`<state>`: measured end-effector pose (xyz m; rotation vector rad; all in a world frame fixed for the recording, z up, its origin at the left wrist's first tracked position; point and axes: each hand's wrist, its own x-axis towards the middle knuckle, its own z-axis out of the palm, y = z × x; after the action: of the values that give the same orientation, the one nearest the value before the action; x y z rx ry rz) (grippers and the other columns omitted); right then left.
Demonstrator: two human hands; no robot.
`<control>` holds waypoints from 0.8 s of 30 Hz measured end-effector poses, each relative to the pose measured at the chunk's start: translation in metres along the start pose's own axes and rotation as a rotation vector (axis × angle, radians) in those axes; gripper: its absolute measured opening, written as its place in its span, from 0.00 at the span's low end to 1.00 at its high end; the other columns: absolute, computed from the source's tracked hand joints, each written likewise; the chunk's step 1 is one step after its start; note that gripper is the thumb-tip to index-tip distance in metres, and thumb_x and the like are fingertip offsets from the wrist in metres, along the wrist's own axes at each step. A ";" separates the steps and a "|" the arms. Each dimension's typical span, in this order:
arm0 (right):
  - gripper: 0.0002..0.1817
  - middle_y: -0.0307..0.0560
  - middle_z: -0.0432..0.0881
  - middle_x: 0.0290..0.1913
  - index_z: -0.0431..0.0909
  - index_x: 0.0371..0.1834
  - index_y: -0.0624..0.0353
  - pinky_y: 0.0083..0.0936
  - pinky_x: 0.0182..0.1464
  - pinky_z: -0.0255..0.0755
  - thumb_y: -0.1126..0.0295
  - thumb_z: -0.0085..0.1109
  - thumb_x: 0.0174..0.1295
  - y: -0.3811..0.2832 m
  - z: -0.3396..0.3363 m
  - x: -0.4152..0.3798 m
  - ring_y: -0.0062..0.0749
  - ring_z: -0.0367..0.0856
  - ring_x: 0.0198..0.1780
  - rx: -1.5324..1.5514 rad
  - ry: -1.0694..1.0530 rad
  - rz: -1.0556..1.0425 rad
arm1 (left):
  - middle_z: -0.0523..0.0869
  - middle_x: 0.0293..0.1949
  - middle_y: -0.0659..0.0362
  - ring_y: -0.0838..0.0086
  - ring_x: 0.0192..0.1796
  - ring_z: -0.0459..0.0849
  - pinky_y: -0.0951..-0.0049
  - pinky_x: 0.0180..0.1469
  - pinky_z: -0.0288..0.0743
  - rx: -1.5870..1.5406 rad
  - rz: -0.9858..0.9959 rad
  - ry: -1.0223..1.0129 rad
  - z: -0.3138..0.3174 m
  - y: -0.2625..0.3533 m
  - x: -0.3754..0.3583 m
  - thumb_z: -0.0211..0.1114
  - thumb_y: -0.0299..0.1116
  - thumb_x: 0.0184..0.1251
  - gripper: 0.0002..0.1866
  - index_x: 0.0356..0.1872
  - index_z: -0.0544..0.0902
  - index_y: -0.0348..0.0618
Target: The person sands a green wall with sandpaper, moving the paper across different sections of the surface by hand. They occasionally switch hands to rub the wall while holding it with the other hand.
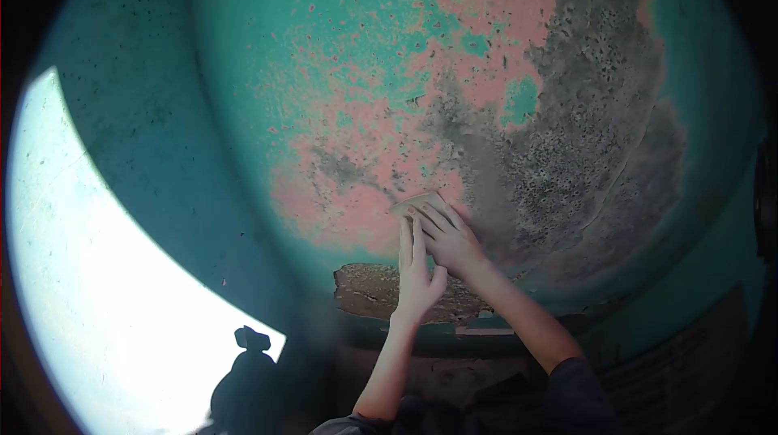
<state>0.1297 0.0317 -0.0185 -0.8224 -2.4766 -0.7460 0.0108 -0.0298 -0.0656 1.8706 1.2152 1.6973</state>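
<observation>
A large curved surface (308, 38) has green paint, with pink and dark grey patches where the paint is worn through. Both hands lie close together at its lower middle. Under the fingers of my right hand (450, 242) is a thin, pale sheet (420, 202), pressed flat against the surface on the pink area. My left hand (418, 273) is just to the left and lower, its fingers straight and pointing up, with the fingertips at the sheet's lower edge beside my right fingers. The sheet's underside is hidden.
Below the hands, a rough brown patch (365, 291) with broken edges runs along the surface's lower rim. Bright sunlight (105, 273) falls at the left, with a dark shadow (250, 386) at its lower end. Darker boards (689, 354) show at lower right.
</observation>
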 end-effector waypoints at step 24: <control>0.27 0.32 0.69 0.75 0.74 0.71 0.34 0.51 0.75 0.53 0.59 0.52 0.66 0.115 -0.057 -0.037 0.32 0.65 0.76 -0.357 0.254 -0.082 | 0.47 0.75 0.24 0.27 0.77 0.46 0.37 0.75 0.50 0.411 -0.144 0.395 0.135 -0.033 0.001 0.56 0.34 0.76 0.37 0.77 0.50 0.25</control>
<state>0.2427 0.0606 0.0458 -0.6950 -2.1917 -1.2643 0.1243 0.0287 -0.1201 1.6377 1.9303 1.9035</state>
